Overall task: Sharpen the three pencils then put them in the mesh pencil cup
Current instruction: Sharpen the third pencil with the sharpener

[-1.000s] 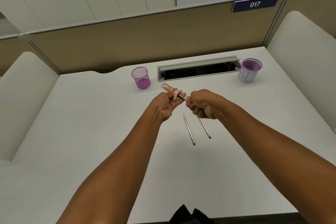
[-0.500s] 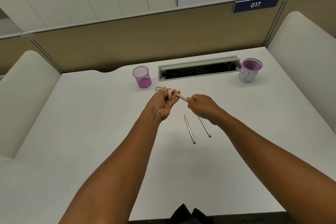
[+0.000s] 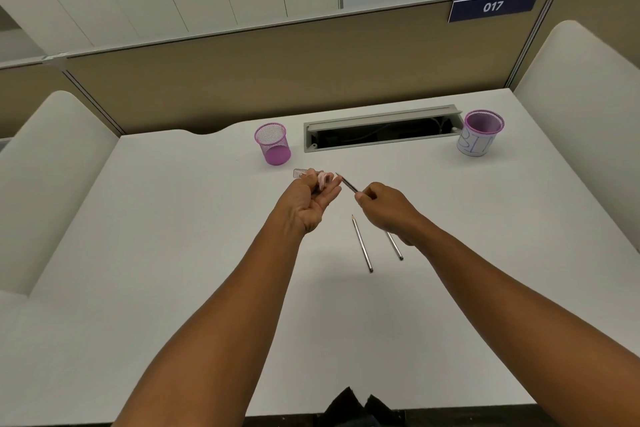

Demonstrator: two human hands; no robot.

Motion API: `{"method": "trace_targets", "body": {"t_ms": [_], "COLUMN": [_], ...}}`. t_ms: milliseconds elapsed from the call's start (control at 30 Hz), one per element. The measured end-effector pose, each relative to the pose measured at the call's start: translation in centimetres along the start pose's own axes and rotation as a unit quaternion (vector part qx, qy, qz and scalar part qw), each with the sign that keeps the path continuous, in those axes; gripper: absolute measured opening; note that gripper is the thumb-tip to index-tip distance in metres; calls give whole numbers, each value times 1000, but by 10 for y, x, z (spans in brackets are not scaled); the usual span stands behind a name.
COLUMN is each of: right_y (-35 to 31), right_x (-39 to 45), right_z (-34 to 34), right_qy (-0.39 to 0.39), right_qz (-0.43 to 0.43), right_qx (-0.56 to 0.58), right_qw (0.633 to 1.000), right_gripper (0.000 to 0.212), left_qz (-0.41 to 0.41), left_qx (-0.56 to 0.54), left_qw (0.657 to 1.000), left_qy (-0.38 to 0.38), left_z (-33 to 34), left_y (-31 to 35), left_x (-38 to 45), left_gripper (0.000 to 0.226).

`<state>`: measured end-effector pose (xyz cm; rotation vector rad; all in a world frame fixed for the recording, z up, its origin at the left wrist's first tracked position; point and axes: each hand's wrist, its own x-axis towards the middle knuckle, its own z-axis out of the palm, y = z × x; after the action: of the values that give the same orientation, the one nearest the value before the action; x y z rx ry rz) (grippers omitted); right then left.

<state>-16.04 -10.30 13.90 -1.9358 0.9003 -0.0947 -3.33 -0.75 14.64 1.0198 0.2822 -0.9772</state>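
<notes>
1. Mesh pencil cup (image 3: pixel 272 143) at 11 o'clock from the hands; open white desk (image 3: pixel 166 236) on its approach.
2. Two loose pencils (image 3: pixel 362 243) (image 3: pixel 394 245) at 5 o'clock, partly under right hand (image 3: pixel 384 210).
3. Open cable slot (image 3: pixel 381 130) at 1 o'clock; labelled cup (image 3: pixel 479 133) beyond.

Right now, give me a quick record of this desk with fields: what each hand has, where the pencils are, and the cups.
left hand: holds a pink and clear sharpener
right hand: pinches one pencil, its tip at the sharpener
loose pencils: two on the desk, one left of the other, side by side
mesh pencil cup: upright, far left of centre, no pencils in it
other cup: far right, lettered side
pencils in cup so far: none
</notes>
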Motion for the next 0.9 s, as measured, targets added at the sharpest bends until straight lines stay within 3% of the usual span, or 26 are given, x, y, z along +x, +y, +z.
{"method": "trace_targets", "body": {"t_ms": [167,400,533,667,900], "right_y": [9,30,42,50,58], "right_x": [8,23,31,37,49], "right_z": [12,48,72,93,119], "right_qy": [24,76,80,75,66], "right_qz": [5,53,84,102,128], "right_qx": [11,22,-8,-39,-111], "right_qw": [1000,995,993,991,983], "right_gripper": [12,15,11,9,16], "left_qz": [5,-15,-33,-51,-93], "left_qx": [-20,-30,-37,-39,-34], "left_qw": [999,997,995,994,993], "left_qy": [29,66,82,87,66], "left_z": [-19,-48,-62,-72,-94], "left_y": [-1,-13,-18,-23,-29], "left_x": [11,20,23,29,41], "left_gripper": [35,37,34,17,17]}}
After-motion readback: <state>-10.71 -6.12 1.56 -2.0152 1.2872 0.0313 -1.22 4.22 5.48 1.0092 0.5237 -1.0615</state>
